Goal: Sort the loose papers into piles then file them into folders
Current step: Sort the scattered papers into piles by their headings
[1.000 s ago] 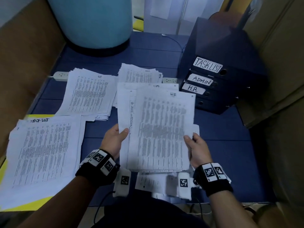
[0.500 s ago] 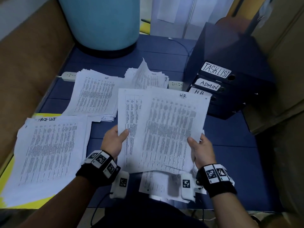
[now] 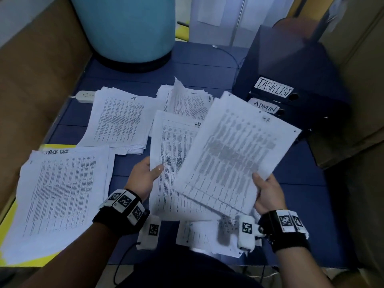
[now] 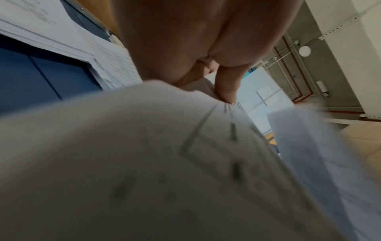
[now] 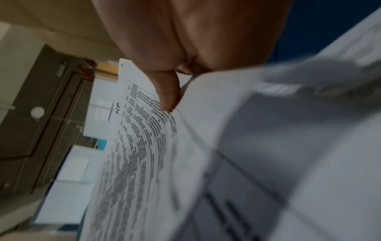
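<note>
My left hand (image 3: 148,175) pinches the left edge of a printed sheet marked HR (image 3: 168,163), thumb on top; the left wrist view shows the thumb (image 4: 225,88) pressed on that sheet (image 4: 144,163). My right hand (image 3: 268,190) grips the lower right corner of a few printed sheets marked HR (image 3: 232,154), fanned and tilted to the right above the first sheet. In the right wrist view the thumb (image 5: 168,94) lies on the printed sheets (image 5: 140,154). Stacked dark binders labelled TASKLIST (image 3: 274,88) and ADMIN (image 3: 265,108) lie at the right.
On the blue floor lie an HR pile (image 3: 120,119), a pile behind it with a lifted top sheet (image 3: 187,100), and a task-list pile (image 3: 60,196) on a yellow folder (image 3: 12,221). More papers (image 3: 199,233) lie near me. A turquoise barrel (image 3: 128,28) and power strip (image 3: 85,96) stand behind.
The right hand has drawn its HR sheets off to the right and tilted them, uncovering the HR sheet in the left hand. The camera has shifted a little.
</note>
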Motion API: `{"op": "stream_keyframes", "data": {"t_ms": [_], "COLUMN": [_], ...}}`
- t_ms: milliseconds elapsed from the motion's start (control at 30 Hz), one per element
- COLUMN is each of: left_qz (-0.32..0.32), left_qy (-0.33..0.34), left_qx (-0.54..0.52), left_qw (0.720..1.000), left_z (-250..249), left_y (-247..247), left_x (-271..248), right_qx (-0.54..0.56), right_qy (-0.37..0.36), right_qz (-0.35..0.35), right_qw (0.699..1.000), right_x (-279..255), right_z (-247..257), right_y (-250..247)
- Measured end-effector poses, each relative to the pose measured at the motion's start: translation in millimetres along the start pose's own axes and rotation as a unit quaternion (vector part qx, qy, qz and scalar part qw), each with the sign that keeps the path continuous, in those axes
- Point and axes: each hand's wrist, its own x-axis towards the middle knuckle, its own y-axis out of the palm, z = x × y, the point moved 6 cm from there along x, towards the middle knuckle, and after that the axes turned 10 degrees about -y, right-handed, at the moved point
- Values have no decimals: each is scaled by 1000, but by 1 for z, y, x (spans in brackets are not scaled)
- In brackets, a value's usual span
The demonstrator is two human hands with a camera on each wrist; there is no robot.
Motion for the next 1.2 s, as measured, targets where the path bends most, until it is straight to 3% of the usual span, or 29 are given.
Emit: {"op": "stream_keyframes", "data": {"t_ms": [133, 267, 400, 533, 633, 700, 767, 833, 1033, 1200], "left_qz": [67, 70, 30, 12, -50, -79, -106, -128, -139, -162], "left_qy": [5, -23, -74, -6, -3, -24, -28, -37, -72, -105], "left_qx": [-23, -30, -56, 114, 103, 58, 43, 35, -97, -109], "left_qw": [997, 997, 995, 993, 993, 995, 993, 991, 983, 975], "left_z": [-12, -8, 26, 8, 13, 14, 16, 18, 27, 49], "left_y": [11, 3, -24, -22, -39, -56, -76, -96, -144, -180], "left_x": [-8, -5, 9, 2, 13, 20, 31, 40, 56, 58], "right_qx": [-27, -39, -113, -161, -140, -180, -245, -274, -284, -292], "right_qy": [47, 68, 7, -39, -16, 10, 42, 53, 13, 26], "right_qz": [80, 118, 121, 120, 122, 174, 255, 281, 242, 224], "right_qw": [995, 990, 986, 979, 982, 968, 935, 918, 927, 929], "right_x": [-9, -11, -3, 3, 5, 3, -1, -1, 34, 66], "right_z": [-27, -47, -40, -32, -39, -51, -69, -81, -91, -121], "right_y": [38, 57, 70, 96, 115, 127, 144, 162, 243, 320]}}
